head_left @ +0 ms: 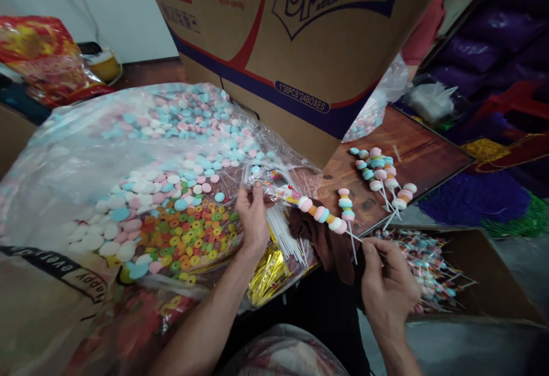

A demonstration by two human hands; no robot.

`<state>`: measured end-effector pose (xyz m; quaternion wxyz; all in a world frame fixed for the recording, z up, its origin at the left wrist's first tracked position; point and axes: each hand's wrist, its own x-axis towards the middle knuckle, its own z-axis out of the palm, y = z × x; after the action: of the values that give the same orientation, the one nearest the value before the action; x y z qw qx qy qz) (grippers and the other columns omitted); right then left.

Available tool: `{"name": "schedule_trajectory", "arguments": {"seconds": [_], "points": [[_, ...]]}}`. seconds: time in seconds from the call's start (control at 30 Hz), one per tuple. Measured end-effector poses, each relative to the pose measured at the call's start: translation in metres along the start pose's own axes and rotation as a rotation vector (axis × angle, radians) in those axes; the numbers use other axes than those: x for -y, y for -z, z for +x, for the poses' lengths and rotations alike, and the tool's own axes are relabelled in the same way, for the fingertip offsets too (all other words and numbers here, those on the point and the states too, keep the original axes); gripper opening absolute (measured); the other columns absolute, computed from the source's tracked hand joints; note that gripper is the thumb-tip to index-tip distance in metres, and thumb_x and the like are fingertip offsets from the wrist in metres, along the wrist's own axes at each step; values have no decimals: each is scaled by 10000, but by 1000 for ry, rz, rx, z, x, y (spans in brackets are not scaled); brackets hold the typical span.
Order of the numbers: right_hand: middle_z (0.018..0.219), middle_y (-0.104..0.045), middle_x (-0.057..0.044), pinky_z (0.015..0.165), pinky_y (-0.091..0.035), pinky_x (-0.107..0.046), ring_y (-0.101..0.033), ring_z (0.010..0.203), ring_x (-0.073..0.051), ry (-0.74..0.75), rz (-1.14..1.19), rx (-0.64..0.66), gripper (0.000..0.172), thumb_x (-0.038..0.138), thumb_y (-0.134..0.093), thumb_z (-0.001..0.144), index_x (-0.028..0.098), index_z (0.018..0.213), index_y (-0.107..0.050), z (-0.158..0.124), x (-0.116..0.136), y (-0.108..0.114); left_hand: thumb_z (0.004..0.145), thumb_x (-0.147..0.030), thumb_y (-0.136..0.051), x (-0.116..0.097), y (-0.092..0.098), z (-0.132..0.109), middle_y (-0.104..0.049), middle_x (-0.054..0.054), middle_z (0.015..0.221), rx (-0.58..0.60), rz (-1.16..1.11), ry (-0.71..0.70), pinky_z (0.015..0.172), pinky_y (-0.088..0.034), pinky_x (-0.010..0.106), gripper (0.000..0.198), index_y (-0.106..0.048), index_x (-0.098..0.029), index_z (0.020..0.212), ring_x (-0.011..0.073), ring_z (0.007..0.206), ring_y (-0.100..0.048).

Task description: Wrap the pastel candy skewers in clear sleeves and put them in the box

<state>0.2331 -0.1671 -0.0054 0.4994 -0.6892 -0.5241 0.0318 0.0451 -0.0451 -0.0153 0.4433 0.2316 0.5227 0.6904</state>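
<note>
Centre frame: left hand [254, 216] pinches printed clear-plastic wrapper [281, 190]; right hand [389, 284] grips white-sticked pastel candy skewer [321, 214]. Sleeving, apparently; next calls for straight feeding.

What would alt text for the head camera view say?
A person's right hand holds the white stick of a pastel candy skewer, while the left hand holds a printed clear plastic wrapper at the skewer's far end. To the left lie loose pastel candy discs and orange, yellow and green candy rings.
</note>
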Motion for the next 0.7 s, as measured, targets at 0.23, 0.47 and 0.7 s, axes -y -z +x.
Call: {"name": "schedule_trajectory", "arguments": {"seconds": [0.23,0.47,0.7], "points": [[816,-666,-41,741,-497,-345,-642,747,-185,443,-159,-116,167,60,-601,863,203,945,-628,-6,4,1,780,-487,-675,3,1,-2,-597,-22,739,-29,49,-24,542,-507,233,338,-520,-188,808,104,598,-581],[835,-672,-43,746,-504,-349,-648,749,-188,464,-195,-148,251,20,-639,820,207,988,-632,-15,5,3,763,-497,-684,7,2,0,-561,-40,713,-100,53,-53,555,-512,237,364,-495,-186,770,90,585,-553],[825,-666,-53,764,-495,-382,-643,741,-200,479,-192,-199,226,48,-645,824,204,988,-643,-14,3,1,712,-466,-720,6,-1,-3,-557,-43,680,-135,9,58,505,-494,222,363,-501,-180,759,90,559,-548]]}}
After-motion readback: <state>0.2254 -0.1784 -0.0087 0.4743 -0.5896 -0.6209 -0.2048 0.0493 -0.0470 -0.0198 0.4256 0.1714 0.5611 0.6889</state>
